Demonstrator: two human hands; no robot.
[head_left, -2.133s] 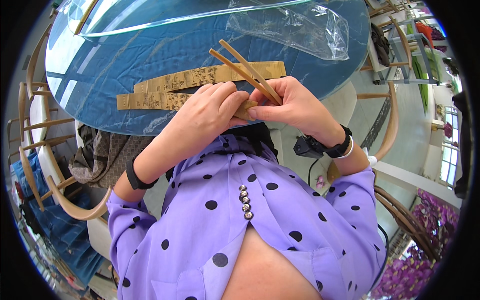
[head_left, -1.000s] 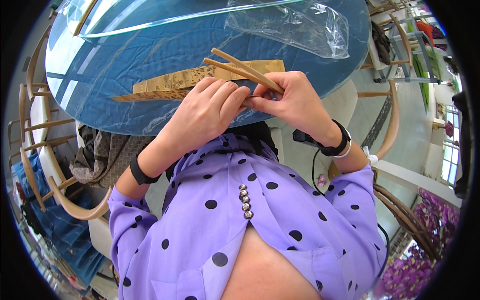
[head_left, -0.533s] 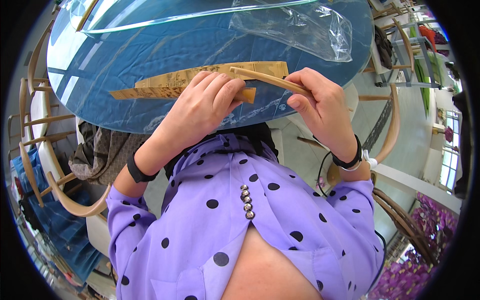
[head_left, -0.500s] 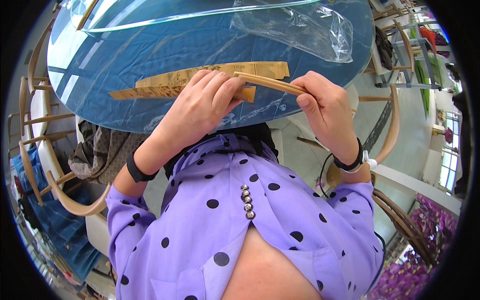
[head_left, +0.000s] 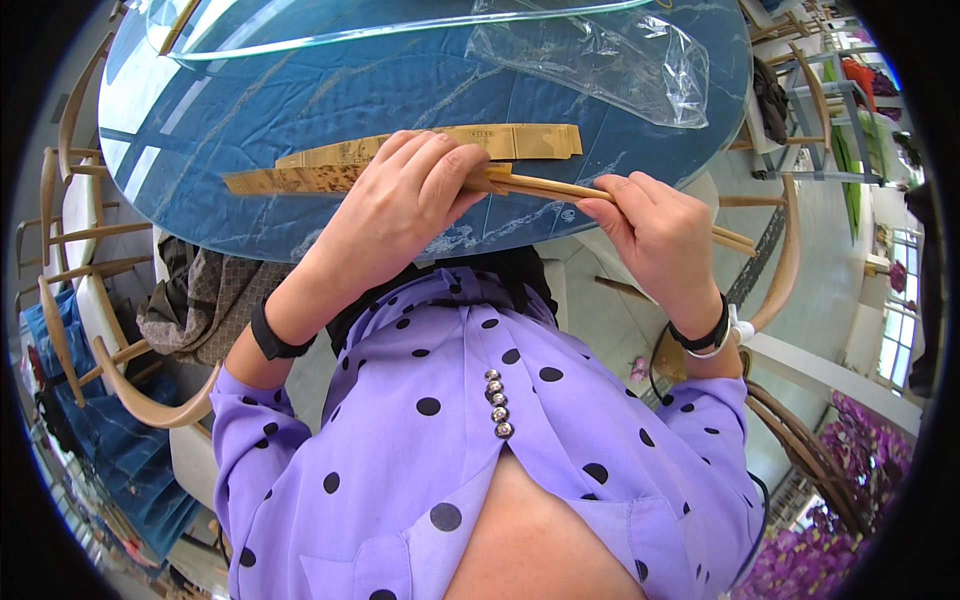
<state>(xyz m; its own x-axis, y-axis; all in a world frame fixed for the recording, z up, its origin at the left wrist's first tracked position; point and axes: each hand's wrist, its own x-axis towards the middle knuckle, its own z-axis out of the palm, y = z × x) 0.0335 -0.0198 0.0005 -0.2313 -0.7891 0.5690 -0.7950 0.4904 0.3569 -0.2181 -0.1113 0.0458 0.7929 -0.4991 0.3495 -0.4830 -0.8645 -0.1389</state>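
Observation:
My left hand (head_left: 405, 195) is closed around a printed tan paper chopstick sleeve (head_left: 290, 181), held just above the table's near edge. A pair of wooden chopsticks (head_left: 555, 189) is pinched in my right hand (head_left: 660, 235), between thumb and fingers. Their left ends meet the sleeve's open end beside my left thumb and appear to be inside it; their other ends stick out past my right hand. Behind my left hand a second tan paper sleeve (head_left: 530, 141) lies flat on the table, partly covered by my fingers.
The round table (head_left: 330, 100) has a blue marbled top, with a raised clear glass disc (head_left: 300, 47) at its far side. A crumpled clear plastic bag (head_left: 610, 65) lies at the back right. Wooden chairs (head_left: 150, 410) stand to the left, one with a brown patterned cloth (head_left: 215, 305).
The chopsticks have come down from above the sleeve to its open end. My right hand now grips them nearer the middle, with their ends showing beyond it.

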